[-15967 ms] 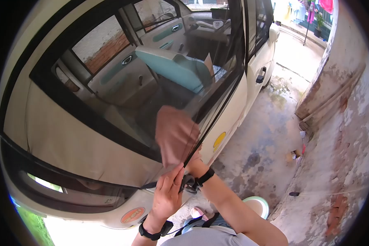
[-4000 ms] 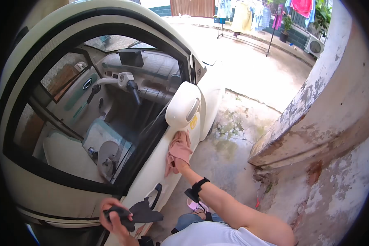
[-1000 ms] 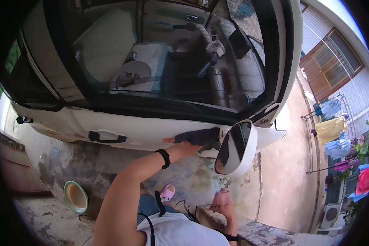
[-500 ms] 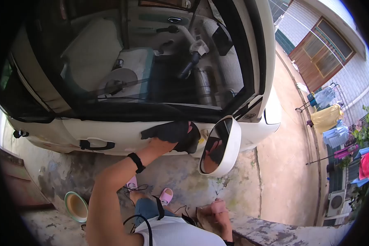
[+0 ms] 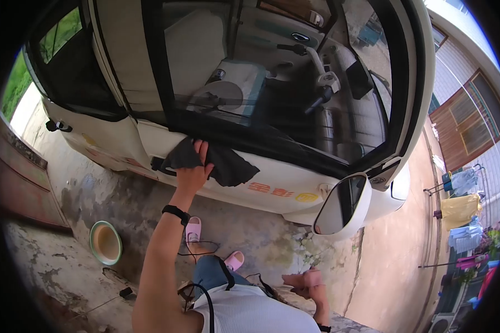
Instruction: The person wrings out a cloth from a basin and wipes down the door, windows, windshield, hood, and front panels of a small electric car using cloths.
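My left hand (image 5: 193,170) presses a dark grey cloth (image 5: 231,166) against the white door panel (image 5: 228,191) of a small vehicle, below its side window. The fingers lie over the cloth, which fans out to the right. Just left of the hand is a black door handle (image 5: 157,164), partly covered by the cloth. Low and away from the vehicle, my right hand (image 5: 313,277) hangs in front of my body with its fingers curled. It is blurred, and I cannot make out what it holds, if anything.
A white side mirror (image 5: 344,206) sticks out at the right. On the concrete at the left stands a green-rimmed basin (image 5: 106,260) with brownish water. Laundry (image 5: 461,211) hangs on a rack at the far right, near a wooden door (image 5: 472,119).
My left hand has slid the cloth leftward along the door, from near the mirror to the handle. Orange and yellow markings now show on the panel. The view has shifted left.
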{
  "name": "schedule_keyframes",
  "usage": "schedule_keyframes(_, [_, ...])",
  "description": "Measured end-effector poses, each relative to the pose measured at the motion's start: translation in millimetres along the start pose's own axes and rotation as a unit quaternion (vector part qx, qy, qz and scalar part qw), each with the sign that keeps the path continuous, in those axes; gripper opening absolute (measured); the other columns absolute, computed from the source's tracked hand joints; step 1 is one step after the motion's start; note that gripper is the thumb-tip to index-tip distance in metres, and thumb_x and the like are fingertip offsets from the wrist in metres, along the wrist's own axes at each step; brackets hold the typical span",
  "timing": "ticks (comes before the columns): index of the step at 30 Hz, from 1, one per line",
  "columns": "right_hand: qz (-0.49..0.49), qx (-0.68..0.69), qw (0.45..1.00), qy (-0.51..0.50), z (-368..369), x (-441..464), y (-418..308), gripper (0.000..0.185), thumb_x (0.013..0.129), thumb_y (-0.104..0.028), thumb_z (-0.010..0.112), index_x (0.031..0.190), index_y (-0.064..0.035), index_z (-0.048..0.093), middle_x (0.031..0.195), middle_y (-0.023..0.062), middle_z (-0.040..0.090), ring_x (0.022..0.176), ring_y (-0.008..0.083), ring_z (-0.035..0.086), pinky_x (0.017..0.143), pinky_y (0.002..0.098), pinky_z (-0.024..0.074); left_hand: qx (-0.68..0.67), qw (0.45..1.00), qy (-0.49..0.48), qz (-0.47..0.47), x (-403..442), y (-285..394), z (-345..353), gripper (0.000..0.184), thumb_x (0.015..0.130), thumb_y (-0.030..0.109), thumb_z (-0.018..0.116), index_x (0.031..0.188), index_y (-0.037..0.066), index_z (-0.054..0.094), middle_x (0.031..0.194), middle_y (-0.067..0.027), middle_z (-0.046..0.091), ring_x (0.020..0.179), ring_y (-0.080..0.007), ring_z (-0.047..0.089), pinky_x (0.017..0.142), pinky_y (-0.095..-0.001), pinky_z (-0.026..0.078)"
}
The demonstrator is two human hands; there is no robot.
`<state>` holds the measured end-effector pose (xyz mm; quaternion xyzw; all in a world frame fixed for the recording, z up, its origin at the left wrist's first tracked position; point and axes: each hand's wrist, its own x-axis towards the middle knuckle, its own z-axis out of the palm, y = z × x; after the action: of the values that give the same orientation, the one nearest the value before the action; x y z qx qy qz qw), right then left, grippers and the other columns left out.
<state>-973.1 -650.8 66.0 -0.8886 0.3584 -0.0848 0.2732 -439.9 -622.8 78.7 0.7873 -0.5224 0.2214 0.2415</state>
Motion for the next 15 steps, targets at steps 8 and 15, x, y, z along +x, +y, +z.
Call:
schedule_keyframes(8, [-0.140,0.008,0.981,-0.132,-7.0,63.1,33.3,0.037,0.055,-0.018,0.079,0.082,-0.0073,0.057,0.080,0.0088,0.054,0.086,0.0320,0.049,0.075,0.0411,0.0412,-0.030,0.992,0.115,-0.042,9.2,135.9,58.0,0.070,0.092,0.039,0.055,0.146,0.000,0.034,0.154,-0.0265,0.023,0.142,-0.0477,0.021,0.114,-0.0599,0.016])
schedule_keyframes(15, [-0.050,0.206,0.974,-0.073,-26.3,78.9,-7.7,0.013,0.091,-0.013,0.051,0.099,-0.0038,0.055,0.101,0.0089,0.052,0.096,0.0237,0.050,0.087,0.0370,0.0412,-0.092,0.902,0.165,-0.387,19.3,72.2,21.5,0.071,0.096,0.029,0.052,0.147,-0.010,0.023,0.157,-0.0309,0.009,0.146,-0.0456,0.013,0.118,-0.0528,0.017])
